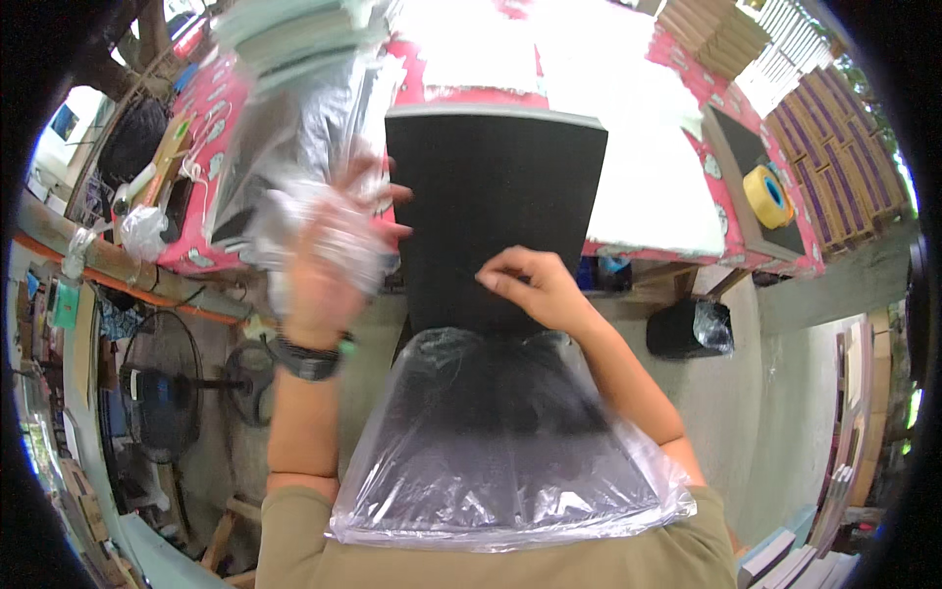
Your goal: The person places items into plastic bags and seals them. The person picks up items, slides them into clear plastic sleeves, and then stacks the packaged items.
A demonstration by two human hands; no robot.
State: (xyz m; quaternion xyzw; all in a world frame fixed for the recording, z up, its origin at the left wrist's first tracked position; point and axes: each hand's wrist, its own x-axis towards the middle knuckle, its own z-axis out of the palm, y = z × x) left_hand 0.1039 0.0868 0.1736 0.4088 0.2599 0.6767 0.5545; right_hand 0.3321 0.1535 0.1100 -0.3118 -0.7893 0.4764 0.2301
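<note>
A black, flat rectangular item with a pale upper edge, like a thick book or pad, stands in front of me. Clear plastic lies at its lower end, over my lap, with a dark surface showing through. My right hand is over the black face, fingers bent and thumb and forefinger tips together; what is between them, if anything, is too small to make out. My left hand, with a dark wristband, is smeared by motion beside the left edge. Crumpled clear plastic surrounds it, its hold unclear.
Beyond is a table with a red patterned cover, bearing plastic sheets, a blurred pale stack and white sheets. A yellow tape roll sits at right. A fan stands left, a black bundle under the table.
</note>
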